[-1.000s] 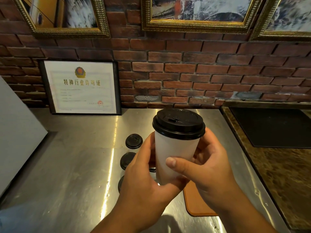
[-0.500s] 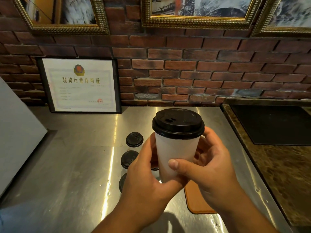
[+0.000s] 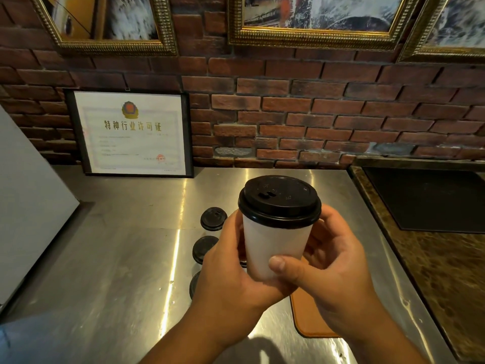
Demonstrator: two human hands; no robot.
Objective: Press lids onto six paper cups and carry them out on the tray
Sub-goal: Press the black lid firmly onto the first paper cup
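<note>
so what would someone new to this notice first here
A white cup with a black lid on it is held up mid-frame by the left hand and right hand. Below, loose lids lie in a row on the steel counter, an orange tray to their right. A framed certificate stands against the brick wall, back left.

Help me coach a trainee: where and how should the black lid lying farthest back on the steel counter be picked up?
Pinch the far lid by its outer rim, coming straight down from above. It lies flat, top up, on the counter, apart from the next lid, so opposite rim edges look free.
</note>
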